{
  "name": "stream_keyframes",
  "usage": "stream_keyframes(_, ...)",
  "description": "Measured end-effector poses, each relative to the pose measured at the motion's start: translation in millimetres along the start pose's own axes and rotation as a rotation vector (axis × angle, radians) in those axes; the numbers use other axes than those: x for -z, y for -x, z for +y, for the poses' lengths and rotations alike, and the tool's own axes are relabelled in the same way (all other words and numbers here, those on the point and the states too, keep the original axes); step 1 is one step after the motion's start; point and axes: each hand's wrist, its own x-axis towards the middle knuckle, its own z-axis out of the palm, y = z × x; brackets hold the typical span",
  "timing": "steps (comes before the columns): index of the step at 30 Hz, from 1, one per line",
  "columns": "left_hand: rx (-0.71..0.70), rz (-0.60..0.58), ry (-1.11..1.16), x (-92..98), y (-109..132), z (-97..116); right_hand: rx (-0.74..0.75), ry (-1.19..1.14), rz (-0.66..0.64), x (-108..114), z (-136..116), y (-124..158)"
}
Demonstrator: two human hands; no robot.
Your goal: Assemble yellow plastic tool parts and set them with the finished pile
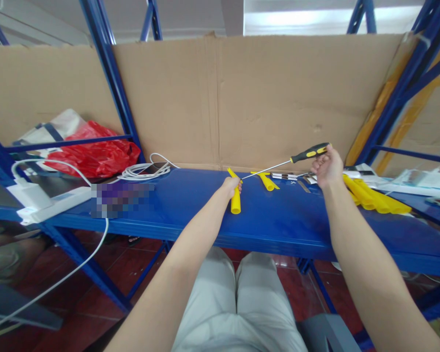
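Note:
My left hand (233,187) is closed around a yellow plastic tube-like piece (236,204) just above the blue shelf. My right hand (328,167) grips the end of a screwdriver (307,152) with a black and yellow handle. Its long metal shaft slants down to the left, and the tip meets the yellow piece at my left fingers; the exact contact is hidden. Behind, a second yellow piece (267,181) with a forked end lies on the shelf. Several yellow tubes (375,194) rest side by side to the right of my right wrist.
The blue shelf (190,205) has a cardboard panel (278,98) along its back. At left are a white power strip (58,203), a coiled white cable (144,170) and a red plastic bag (95,151). A cable hangs off the front edge. Blue posts (112,73) frame the sides.

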Motion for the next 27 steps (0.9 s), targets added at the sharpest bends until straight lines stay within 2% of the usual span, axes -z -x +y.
stream_keyframes(3, -0.004, 0.000, -0.003, -0.3, -1, -1, -0.036, -0.013, 0.027, 1, -1, 1)
stream_keyframes(8, -0.009, 0.011, -0.003, -0.4, -2, -1, -0.019, 0.017, -0.033, 6, 3, -3)
stream_keyframes(18, -0.010, 0.017, 0.000, -0.4, 4, 1, -0.008, 0.049, -0.061, 2, -2, -1)
stream_keyframes(23, -0.014, 0.011, 0.002, -0.4, 6, 1, 0.043, 0.067, -0.022, 9, 6, -9)
stream_keyframes(27, -0.019, 0.006, -0.001, -1.0, 6, 1, 0.016, 0.055, 0.014, 11, 8, -12)
